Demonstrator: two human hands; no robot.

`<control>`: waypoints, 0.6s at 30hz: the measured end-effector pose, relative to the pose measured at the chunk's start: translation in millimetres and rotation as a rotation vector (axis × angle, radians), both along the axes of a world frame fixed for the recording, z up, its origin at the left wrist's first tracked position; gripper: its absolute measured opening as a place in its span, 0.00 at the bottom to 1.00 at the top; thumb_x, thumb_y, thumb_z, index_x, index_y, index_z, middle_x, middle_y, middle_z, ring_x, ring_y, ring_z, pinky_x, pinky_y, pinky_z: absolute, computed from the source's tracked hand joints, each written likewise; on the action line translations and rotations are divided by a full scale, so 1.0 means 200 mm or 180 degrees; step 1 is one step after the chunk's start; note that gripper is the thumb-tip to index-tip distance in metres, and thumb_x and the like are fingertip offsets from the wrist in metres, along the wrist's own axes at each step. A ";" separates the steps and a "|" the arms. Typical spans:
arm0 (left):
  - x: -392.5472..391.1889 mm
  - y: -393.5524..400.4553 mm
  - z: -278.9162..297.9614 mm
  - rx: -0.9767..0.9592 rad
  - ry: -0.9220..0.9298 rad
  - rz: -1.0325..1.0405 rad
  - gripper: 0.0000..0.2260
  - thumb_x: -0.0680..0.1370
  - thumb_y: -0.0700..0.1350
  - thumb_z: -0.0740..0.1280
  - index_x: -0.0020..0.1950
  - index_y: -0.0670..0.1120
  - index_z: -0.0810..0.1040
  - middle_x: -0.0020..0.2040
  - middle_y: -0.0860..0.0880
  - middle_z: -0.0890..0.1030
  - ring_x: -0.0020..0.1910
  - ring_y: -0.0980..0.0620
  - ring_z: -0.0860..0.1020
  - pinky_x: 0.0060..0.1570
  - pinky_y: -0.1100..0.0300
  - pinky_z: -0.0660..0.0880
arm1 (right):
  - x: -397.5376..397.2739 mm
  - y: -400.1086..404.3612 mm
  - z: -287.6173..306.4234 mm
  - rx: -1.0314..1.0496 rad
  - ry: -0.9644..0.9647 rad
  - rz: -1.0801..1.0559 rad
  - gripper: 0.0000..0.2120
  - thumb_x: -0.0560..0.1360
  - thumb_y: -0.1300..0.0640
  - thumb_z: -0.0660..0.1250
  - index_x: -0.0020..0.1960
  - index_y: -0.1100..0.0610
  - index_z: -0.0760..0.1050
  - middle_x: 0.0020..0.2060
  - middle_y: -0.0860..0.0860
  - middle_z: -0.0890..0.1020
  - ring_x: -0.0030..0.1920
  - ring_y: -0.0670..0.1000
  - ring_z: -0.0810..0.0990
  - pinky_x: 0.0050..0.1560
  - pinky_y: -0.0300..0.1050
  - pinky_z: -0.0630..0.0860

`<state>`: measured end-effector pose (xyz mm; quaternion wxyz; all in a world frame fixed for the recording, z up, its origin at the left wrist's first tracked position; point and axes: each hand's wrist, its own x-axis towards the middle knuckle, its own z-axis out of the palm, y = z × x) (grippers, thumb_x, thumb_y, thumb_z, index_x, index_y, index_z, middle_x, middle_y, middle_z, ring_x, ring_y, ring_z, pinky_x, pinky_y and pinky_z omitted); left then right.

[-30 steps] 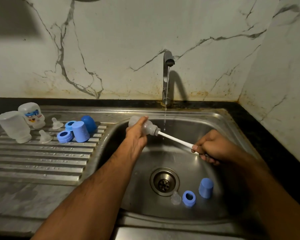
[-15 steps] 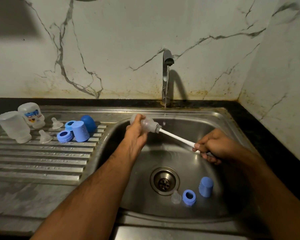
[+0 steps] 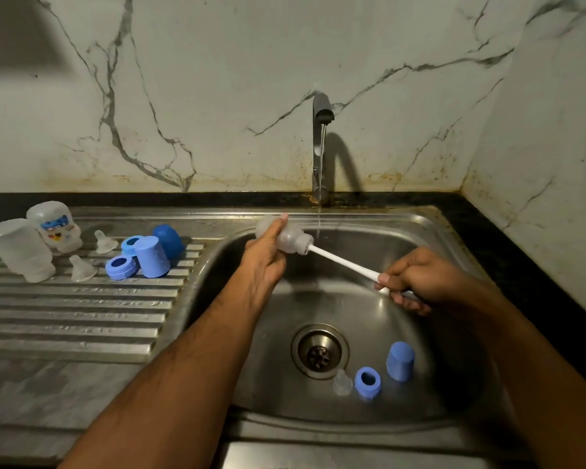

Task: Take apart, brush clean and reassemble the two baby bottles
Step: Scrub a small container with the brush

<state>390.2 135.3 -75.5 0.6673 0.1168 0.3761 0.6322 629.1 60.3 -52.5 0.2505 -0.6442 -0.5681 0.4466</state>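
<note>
We are holding a small clear plastic baby bottle (image 3: 286, 235) in our left hand (image 3: 264, 265) over the steel sink basin (image 3: 369, 299), just left of the thin water stream falling from the metal tap (image 3: 320, 130). The grip of the left hand is curling around the bottle body, with the thumb lying across its top, and the bottle is lying almost on its side with its mouth pointing right. Our right hand (image 3: 416, 280) is pinching the white handle of a long bottle brush (image 3: 344, 262) between curled fingers and thumb; the bristle head is sitting inside the bottle mouth, and the handle is slanting down to the right.

On the basin floor, right of the drain (image 3: 319, 352), a clear silicone teat (image 3: 341, 383), a blue screw ring (image 3: 367, 383) and a blue plastic cap (image 3: 400, 361) are resting close together.

On the ribbed steel draining board (image 3: 75, 319) at the left, a frosted bottle (image 3: 19, 250) and a printed bottle (image 3: 55, 227) are standing upside down, touching each other. Near them two clear teats (image 3: 82, 269), a blue ring (image 3: 121, 267), a pale blue cap (image 3: 151, 257) and a dark blue round cap (image 3: 168, 239) are lying.
</note>
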 end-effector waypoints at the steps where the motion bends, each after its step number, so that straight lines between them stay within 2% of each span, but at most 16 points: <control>1: -0.01 0.00 0.00 0.0006 0.0020 -0.0016 0.17 0.73 0.37 0.75 0.59 0.39 0.74 0.62 0.37 0.78 0.60 0.41 0.80 0.61 0.42 0.77 | 0.02 0.00 0.00 -0.0007 -0.0032 -0.0036 0.09 0.82 0.63 0.64 0.48 0.65 0.81 0.23 0.53 0.75 0.19 0.47 0.68 0.19 0.37 0.64; 4: 0.03 -0.03 -0.01 -0.0091 0.0193 -0.0045 0.21 0.74 0.36 0.74 0.65 0.36 0.73 0.60 0.37 0.79 0.58 0.40 0.81 0.56 0.44 0.80 | -0.02 0.00 -0.01 -0.0018 -0.0088 -0.0024 0.09 0.81 0.63 0.64 0.48 0.65 0.81 0.23 0.53 0.75 0.19 0.47 0.68 0.19 0.36 0.63; 6: 0.06 -0.03 0.00 -0.0110 0.0140 -0.0021 0.16 0.75 0.36 0.72 0.61 0.37 0.74 0.59 0.38 0.77 0.56 0.42 0.80 0.53 0.43 0.81 | -0.05 -0.01 -0.02 0.0007 -0.0020 0.0076 0.09 0.81 0.63 0.63 0.49 0.66 0.81 0.23 0.53 0.74 0.19 0.47 0.67 0.19 0.36 0.63; 8: 0.03 -0.02 0.01 -0.0010 -0.0100 -0.0017 0.13 0.75 0.36 0.70 0.57 0.38 0.75 0.61 0.38 0.76 0.58 0.43 0.79 0.58 0.43 0.79 | -0.02 -0.01 -0.01 0.0009 0.0026 0.0066 0.09 0.81 0.63 0.64 0.49 0.66 0.81 0.23 0.53 0.75 0.19 0.47 0.67 0.19 0.36 0.63; 10: -0.02 0.00 0.01 0.0056 -0.0257 0.0024 0.19 0.75 0.37 0.69 0.66 0.37 0.73 0.68 0.38 0.74 0.65 0.43 0.76 0.65 0.45 0.75 | 0.02 0.00 0.00 0.0001 -0.0032 0.0077 0.09 0.81 0.63 0.65 0.49 0.66 0.81 0.23 0.53 0.75 0.19 0.47 0.68 0.19 0.37 0.64; 12: -0.02 -0.01 0.00 0.0066 -0.0157 0.0041 0.22 0.75 0.37 0.70 0.69 0.38 0.71 0.69 0.38 0.74 0.65 0.43 0.76 0.64 0.45 0.75 | 0.00 0.00 0.00 -0.0012 -0.0118 0.0079 0.09 0.82 0.62 0.64 0.49 0.65 0.81 0.23 0.53 0.75 0.19 0.47 0.69 0.19 0.37 0.64; 15: 0.03 -0.03 0.02 0.0038 0.0060 0.0049 0.17 0.73 0.39 0.75 0.57 0.39 0.74 0.56 0.37 0.77 0.53 0.41 0.80 0.60 0.39 0.77 | -0.05 0.00 -0.02 0.0040 -0.0043 0.0071 0.09 0.82 0.62 0.63 0.49 0.65 0.81 0.23 0.52 0.75 0.20 0.47 0.68 0.20 0.36 0.63; 16: 0.03 -0.03 0.03 0.0050 0.0028 0.0079 0.17 0.72 0.38 0.76 0.56 0.39 0.74 0.56 0.38 0.77 0.53 0.41 0.80 0.60 0.39 0.77 | -0.05 0.00 -0.02 0.0042 -0.0026 0.0063 0.09 0.82 0.62 0.64 0.49 0.65 0.81 0.23 0.52 0.75 0.20 0.47 0.68 0.20 0.36 0.63; 18: 0.00 -0.01 0.03 0.0043 -0.0097 0.0209 0.20 0.72 0.37 0.76 0.61 0.39 0.73 0.62 0.38 0.77 0.59 0.41 0.79 0.60 0.40 0.77 | -0.01 0.01 -0.02 0.0011 -0.0058 0.0048 0.09 0.82 0.62 0.64 0.48 0.65 0.81 0.23 0.53 0.75 0.19 0.47 0.68 0.19 0.36 0.64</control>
